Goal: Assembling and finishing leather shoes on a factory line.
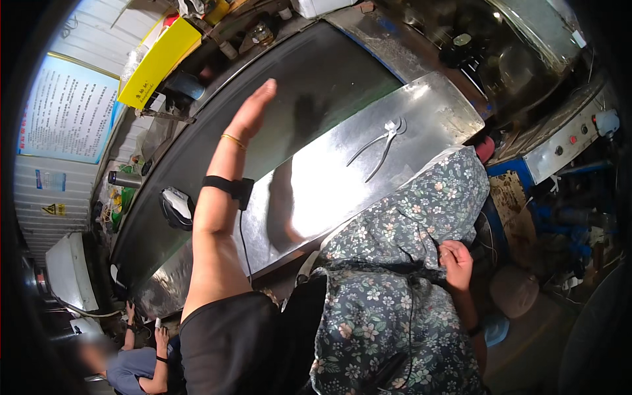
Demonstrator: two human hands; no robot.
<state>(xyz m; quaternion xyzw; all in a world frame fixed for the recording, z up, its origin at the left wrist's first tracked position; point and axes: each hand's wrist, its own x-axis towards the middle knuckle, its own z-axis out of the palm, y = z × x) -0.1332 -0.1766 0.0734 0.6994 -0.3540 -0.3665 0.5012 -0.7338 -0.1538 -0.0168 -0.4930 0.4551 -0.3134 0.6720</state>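
My left hand (255,112) is raised over the dark belt (316,72), its fingers stretched out and nothing in them. On the shiny metal plate (316,171) in front of me lies a pair of metal pliers (388,135), handles spread apart, with neither hand touching it. My right hand (455,264) is low on the right against the floral apron (395,217) over my lap. Its fingers are curled, and whatever they may hold is hidden.
A black and white object (176,208) rests at the belt's left part. Beyond the belt's far edge stand a yellow box (158,62) and a dark cylinder (125,179). A control panel (571,141) is at the right. Another person (141,365) works at the lower left.
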